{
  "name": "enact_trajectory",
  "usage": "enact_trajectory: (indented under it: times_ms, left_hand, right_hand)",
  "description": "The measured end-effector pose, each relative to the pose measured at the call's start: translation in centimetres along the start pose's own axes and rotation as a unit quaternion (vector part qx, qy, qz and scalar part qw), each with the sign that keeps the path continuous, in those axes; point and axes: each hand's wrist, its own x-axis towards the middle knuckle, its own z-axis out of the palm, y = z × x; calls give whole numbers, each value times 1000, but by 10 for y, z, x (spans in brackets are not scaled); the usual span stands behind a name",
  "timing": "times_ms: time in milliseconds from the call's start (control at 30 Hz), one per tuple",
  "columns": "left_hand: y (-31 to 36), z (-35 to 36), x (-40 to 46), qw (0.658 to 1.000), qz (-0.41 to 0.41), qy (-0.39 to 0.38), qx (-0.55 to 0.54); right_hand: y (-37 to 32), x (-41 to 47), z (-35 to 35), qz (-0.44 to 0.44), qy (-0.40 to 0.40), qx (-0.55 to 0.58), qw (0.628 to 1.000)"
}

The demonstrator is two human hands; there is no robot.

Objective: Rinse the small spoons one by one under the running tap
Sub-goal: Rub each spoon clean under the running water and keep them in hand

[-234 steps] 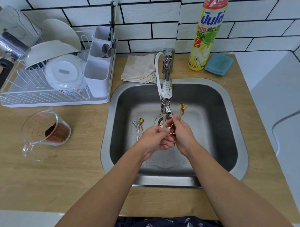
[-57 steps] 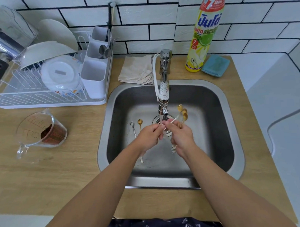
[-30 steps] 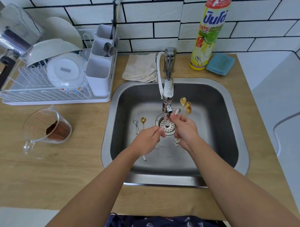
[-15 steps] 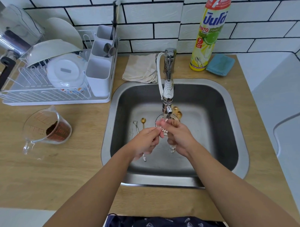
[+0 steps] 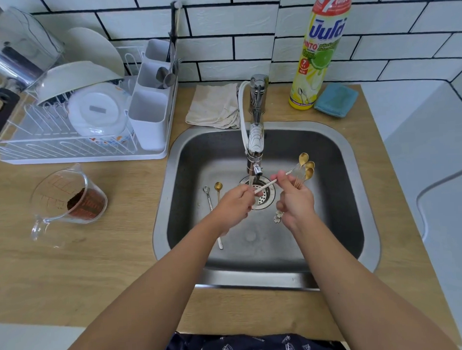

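Nearest the sink's front rim [image 5: 254, 278], both forearms reach in over the steel basin. The left hand [image 5: 235, 204] has its grip closed in a pinch on the near end of a white-handled spoon [image 5: 264, 185], which slants across the drain [image 5: 260, 197] under the tap spout [image 5: 255, 161]. The right hand [image 5: 295, 198] pinches the same spoon further along with thumb and forefinger, while its other fingers curl round a bundle of gold spoons [image 5: 305, 167] whose bowls fan out right of the spout. On the sink floor left of the drain lie a silver spoon [image 5: 208, 196] and a gold spoon [image 5: 218, 188]. Beyond the sink's back rim, on the tabletop [image 5: 96, 258], sit a folded cloth [image 5: 213, 106], a detergent bottle [image 5: 317, 56] and a blue sponge [image 5: 336, 99].
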Motion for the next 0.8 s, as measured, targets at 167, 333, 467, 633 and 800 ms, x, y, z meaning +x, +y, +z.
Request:
enact_trajectory:
  times_ms: [167,333,467,633,800]
  left_hand:
    - [-6,2,-1,996,35,74,40]
    - [-8,-6,-6,980,26,133,146]
    - [-12,-8,-13,998,22,-50,30]
    - [1,-8,-12,999,-21,-15,-42]
    - [14,0,2,997,19,65,44]
  right_hand:
    - [-1,-1,-5,22,-23,-19,999]
    - [1,-1,-6,-9,-13,-33,999]
    - [-4,0,-4,-15,1,-20,1000]
    - [-3,-3,-3,-30,-1,-7,1000]
    - [4,-12,7,-18,-16,16,1000]
